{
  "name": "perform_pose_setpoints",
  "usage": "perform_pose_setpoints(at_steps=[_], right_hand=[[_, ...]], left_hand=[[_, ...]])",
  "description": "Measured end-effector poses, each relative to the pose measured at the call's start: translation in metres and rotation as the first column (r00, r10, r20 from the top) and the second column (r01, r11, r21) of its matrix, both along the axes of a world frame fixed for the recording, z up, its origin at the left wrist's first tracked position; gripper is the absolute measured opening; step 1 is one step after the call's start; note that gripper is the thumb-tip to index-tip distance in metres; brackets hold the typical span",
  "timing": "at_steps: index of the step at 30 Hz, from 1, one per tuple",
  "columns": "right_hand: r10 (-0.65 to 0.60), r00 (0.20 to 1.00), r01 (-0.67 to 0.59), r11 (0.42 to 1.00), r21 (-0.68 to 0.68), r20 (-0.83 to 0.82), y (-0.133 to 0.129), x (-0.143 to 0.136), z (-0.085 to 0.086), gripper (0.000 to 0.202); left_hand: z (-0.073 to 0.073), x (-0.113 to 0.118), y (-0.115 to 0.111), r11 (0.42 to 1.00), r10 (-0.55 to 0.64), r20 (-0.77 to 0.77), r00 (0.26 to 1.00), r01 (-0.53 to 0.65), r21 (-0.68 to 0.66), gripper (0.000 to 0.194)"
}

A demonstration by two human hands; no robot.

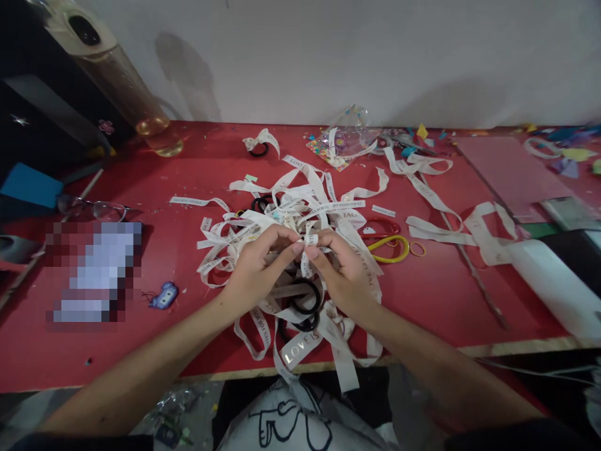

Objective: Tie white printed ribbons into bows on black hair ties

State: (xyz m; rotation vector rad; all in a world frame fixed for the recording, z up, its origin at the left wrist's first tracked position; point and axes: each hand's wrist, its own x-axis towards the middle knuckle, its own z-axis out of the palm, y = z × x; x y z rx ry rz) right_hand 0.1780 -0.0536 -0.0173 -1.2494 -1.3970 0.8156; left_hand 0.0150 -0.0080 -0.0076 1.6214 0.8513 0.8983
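My left hand (256,266) and my right hand (345,269) meet over the middle of a heap of printed white ribbons (256,235). Thumbs and fingers of both pinch a short white ribbon (310,239) with dark lettering, its ends close together between them. Below my fingers, black hair ties (307,297) lie among the ribbon strips. One wide strip (300,347) reading "LOVE IS" hangs near the table's front edge. Beside my right hand are the yellow scissor handle (392,249) and a red handle (382,227), partly under the ribbons.
On the left are a blurred-out phone (101,269), eyeglasses (96,207), a small blue trinket (164,295) and a tall bottle (126,88). A finished-looking bow on a black tie (258,144) sits at the back. Loose ribbon (436,200), a thin stick (479,285) and a white object (549,285) occupy the right.
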Motion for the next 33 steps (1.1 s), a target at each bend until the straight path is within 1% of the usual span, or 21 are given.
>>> perform_pose_setpoints(at_steps=[3,7,9,11,13,16,19,21,22,24,26,29,31,33], right_hand=[[0.05,0.998,-0.05,0.999,-0.022,0.026,0.0,0.0,0.002,0.022],[0.097,0.993,-0.09,0.989,-0.116,0.059,0.002,0.001,0.006,0.027],[0.1,0.993,-0.09,0.983,-0.159,0.057,0.001,0.002,0.007,0.028],[0.083,0.996,-0.075,0.977,-0.202,0.034,0.001,0.002,0.008,0.028],[0.047,0.999,-0.048,0.969,-0.241,-0.01,0.0,0.002,0.007,0.028],[-0.037,0.998,0.022,0.968,-0.25,-0.056,0.0,0.002,0.004,0.031],[-0.107,0.993,0.095,0.974,-0.205,-0.045,0.0,0.001,0.001,0.032],[-0.127,0.991,0.116,0.976,-0.187,-0.045,-0.001,0.0,-0.002,0.031],[-0.133,0.99,0.121,0.975,-0.186,-0.054,-0.002,-0.001,-0.003,0.031],[-0.129,0.989,0.114,0.977,-0.181,-0.076,-0.003,-0.003,-0.004,0.029],[-0.114,0.991,0.102,0.982,-0.162,-0.071,-0.004,-0.005,-0.005,0.028],[-0.104,0.995,0.104,0.989,-0.108,0.003,-0.005,-0.005,-0.006,0.027],[-0.114,0.993,0.116,0.991,-0.073,0.034,-0.005,-0.004,-0.006,0.027],[-0.128,0.991,0.13,0.99,-0.048,0.039,-0.004,-0.004,-0.006,0.027]], left_hand=[[0.0,-0.001,0.001,0.994,-0.009,0.045,0.999,0.013,-0.106,0.012],[-0.003,0.0,0.001,0.971,-0.021,0.15,0.988,0.056,-0.231,0.014],[-0.005,0.0,0.002,0.958,-0.032,0.191,0.981,0.085,-0.273,0.015],[-0.006,0.001,0.002,0.952,-0.032,0.194,0.98,0.09,-0.294,0.017],[-0.006,0.002,0.001,0.962,-0.013,0.157,0.987,0.055,-0.267,0.016],[-0.003,0.003,-0.002,0.985,0.01,0.048,0.999,-0.002,-0.17,0.019],[-0.001,0.005,-0.007,0.998,-0.045,-0.1,0.994,0.041,-0.038,0.023],[-0.001,0.006,-0.009,0.998,-0.05,-0.162,0.986,0.057,0.035,0.023],[-0.002,0.007,-0.011,0.997,-0.038,-0.175,0.984,0.049,0.055,0.021],[-0.003,0.009,-0.012,0.998,-0.033,-0.178,0.983,0.044,0.055,0.017],[-0.003,0.01,-0.012,0.997,-0.073,-0.149,0.986,0.077,0.025,0.014],[-0.003,0.011,-0.011,0.987,-0.153,-0.06,0.986,0.149,-0.058,0.016],[-0.001,0.011,-0.01,0.973,-0.185,-0.003,0.983,0.183,-0.144,0.018],[0.0,0.009,-0.009,0.943,-0.204,0.059,0.977,0.213,-0.254,0.018]])
